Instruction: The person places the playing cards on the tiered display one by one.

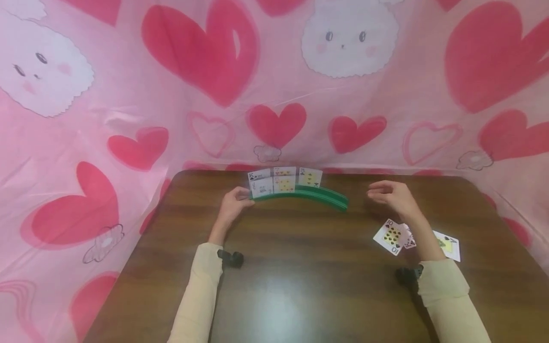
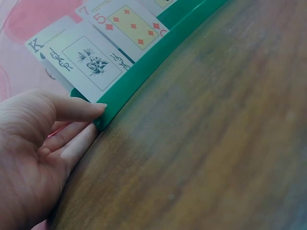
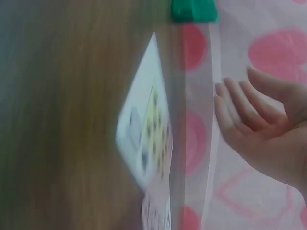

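While the left hand (image 1: 233, 204) pinches the left tip of the curved green card holder (image 1: 326, 195), thumb in front, the right hand (image 1: 396, 197) hangs empty, fingers loosely bent, past the other tip and apart from it. Five cards show upright in that holder, starting right beside the left grip: a joker (image 2: 93, 64) in front of a king (image 2: 38, 44), then a five of diamonds (image 2: 134, 28) in front of a seven (image 1: 285, 170), then a single black-suited card (image 1: 310, 177). Farthest from the left grip, the green runs bare, so call it part-filled by the look of it! Lying loose, nearer the body than the right grip: a ten (image 1: 389, 236), a patterned card (image 1: 409, 236) half hidden by the forearm (image 1: 426, 238), and, on that forearm's far side, an ace (image 1: 448, 245). Beneath both grips stretches a dark wood-grain counter (image 1: 309, 295), glare shining between the sleeves (image 1: 199, 276), and beyond them hangs pink cloth (image 1: 343, 95), busy with red hearts (image 1: 279, 124) and fluffy white characters (image 1: 349, 43).
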Tool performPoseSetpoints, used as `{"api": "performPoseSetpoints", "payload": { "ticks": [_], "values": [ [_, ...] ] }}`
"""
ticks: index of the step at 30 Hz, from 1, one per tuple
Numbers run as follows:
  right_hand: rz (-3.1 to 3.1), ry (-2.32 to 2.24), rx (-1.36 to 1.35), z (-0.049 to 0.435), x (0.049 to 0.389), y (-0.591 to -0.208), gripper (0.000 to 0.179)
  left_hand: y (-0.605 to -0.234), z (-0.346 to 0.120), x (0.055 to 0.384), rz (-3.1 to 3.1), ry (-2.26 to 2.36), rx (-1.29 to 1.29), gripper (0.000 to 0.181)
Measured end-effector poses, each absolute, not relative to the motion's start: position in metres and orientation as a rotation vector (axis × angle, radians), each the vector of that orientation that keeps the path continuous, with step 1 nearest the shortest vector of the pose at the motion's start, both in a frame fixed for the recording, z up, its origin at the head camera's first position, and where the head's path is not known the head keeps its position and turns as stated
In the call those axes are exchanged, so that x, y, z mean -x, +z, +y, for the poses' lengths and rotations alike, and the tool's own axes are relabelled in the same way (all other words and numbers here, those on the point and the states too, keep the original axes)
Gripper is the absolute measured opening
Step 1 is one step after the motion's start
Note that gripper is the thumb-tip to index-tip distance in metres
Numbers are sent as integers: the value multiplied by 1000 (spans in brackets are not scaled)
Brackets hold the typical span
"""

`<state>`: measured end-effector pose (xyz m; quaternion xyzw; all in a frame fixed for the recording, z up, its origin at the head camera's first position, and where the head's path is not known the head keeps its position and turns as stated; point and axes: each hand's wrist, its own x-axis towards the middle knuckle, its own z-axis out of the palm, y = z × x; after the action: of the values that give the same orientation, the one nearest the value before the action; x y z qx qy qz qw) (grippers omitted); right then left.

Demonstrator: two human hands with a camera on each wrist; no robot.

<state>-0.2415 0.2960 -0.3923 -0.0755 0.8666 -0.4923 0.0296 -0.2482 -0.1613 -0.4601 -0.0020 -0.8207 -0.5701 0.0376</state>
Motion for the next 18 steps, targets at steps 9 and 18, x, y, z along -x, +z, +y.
{"api": "performPoseSetpoints", "payload": {
  "ticks": [9,18],
  "values": [
    [2708,-847,492,331,225,-397,65,-459,-162,248,-2490,-1769,30,30],
    [2751,-464,337,325,208,-393,67,-460,-162,248,-2534,-1741,40,30]
  ]
}}
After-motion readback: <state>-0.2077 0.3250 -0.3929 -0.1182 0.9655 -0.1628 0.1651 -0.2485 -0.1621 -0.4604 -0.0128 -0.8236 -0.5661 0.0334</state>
